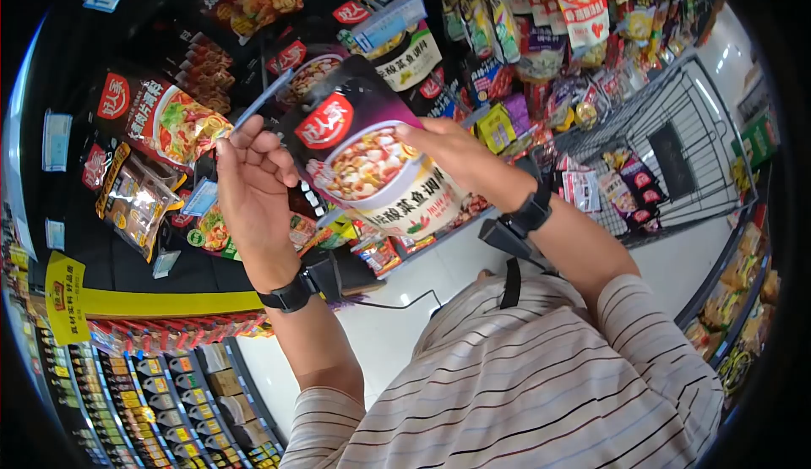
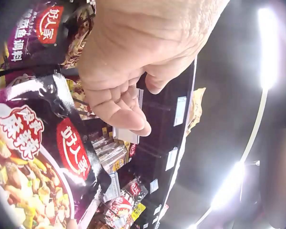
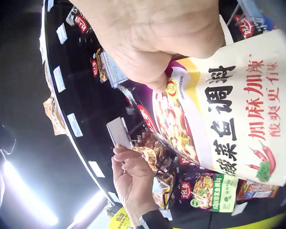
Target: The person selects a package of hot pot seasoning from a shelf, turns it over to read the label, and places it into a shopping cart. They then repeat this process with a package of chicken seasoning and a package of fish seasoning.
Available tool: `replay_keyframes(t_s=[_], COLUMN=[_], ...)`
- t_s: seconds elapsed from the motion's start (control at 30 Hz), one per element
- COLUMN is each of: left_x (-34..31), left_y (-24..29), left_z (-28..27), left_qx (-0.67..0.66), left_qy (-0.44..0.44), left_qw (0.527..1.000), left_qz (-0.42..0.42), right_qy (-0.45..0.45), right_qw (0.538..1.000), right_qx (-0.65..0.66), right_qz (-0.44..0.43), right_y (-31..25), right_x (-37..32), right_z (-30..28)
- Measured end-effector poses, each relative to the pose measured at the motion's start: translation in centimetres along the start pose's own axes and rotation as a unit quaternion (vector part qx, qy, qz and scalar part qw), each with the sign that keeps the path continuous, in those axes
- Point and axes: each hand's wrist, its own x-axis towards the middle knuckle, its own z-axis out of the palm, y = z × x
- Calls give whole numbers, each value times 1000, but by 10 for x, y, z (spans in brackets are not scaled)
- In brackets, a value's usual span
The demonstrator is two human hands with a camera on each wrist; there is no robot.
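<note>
My right hand (image 1: 456,152) grips a seasoning pouch (image 1: 372,160) by its right side, thumb across the front. The pouch is dark purple above and cream below, with a red logo and a picture of a bowl of fish. To its left, my left hand (image 1: 258,186) is raised with curled fingers, palm showing. Its thumb and finger pinch the end of a flat price tag holder (image 3: 117,131) that sticks out from the shelf. In the left wrist view the same holder (image 2: 128,135) shows behind the fingertips of the left hand (image 2: 128,62).
Black shelving holds more pouches, including a sliced-meat seasoning pouch (image 1: 169,118) and a clear-fronted packet (image 1: 135,199). Several price tags (image 1: 57,141) line the shelf edge. A wire shopping cart (image 1: 676,139) with packets inside stands to the right. A yellow strip (image 1: 169,302) edges the lower shelf.
</note>
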Motion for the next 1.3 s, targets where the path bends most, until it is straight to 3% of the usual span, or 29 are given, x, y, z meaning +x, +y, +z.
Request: replay_keyframes(t_s=[0.47, 1.3], left_x=[3, -4], left_y=[7, -14], left_z=[-1, -4], left_qx=[25, 39], left_qy=[-14, 45], left_qw=[1000, 997], left_qz=[2, -40], right_qy=[-41, -3], right_qw=[996, 997], right_qx=[78, 75], right_qz=[-20, -14], right_y=[18, 16], right_x=[47, 83], right_z=[17, 11])
